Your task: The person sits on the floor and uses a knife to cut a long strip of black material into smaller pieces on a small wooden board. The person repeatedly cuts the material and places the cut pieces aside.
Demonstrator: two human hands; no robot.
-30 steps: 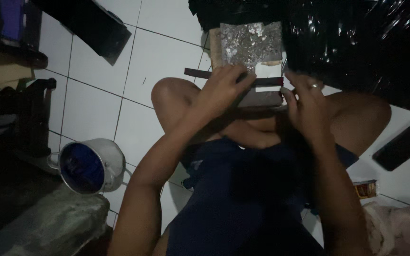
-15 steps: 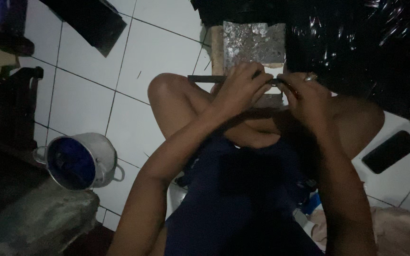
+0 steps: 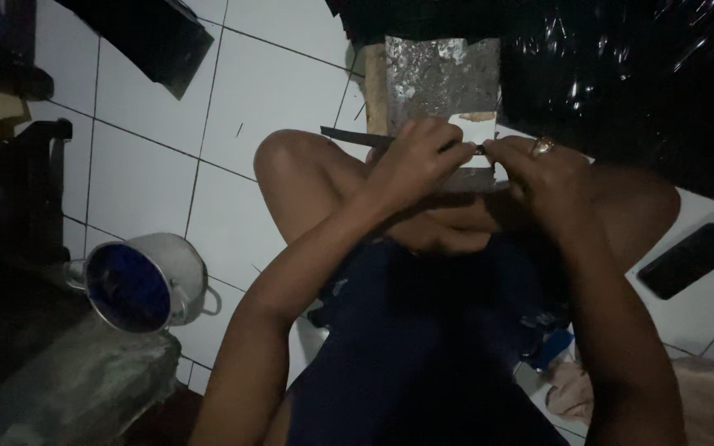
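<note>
The person sits on a white tiled floor (image 3: 283, 91) with knees spread, both hands raised together over a small wooden block (image 3: 444, 91) whose top is covered with a worn, speckled grey sheet. The left hand (image 3: 413, 161) is closed in a pinch around a thin dark strip (image 3: 349, 136), which sticks out to the left past the knuckles and lies across the near edge of the block. The right hand (image 3: 543, 169), wearing a ring (image 3: 542, 147), grips the same strip from the other side, its fingertips meeting those of the left hand at the middle. A small pale patch shows on the block just above the fingers. To the left, a metal pot (image 3: 146, 281) with a blue inside lies tipped on the floor. To the right, a dark phone (image 3: 689, 260) lies flat, well apart from the hands.
</note>
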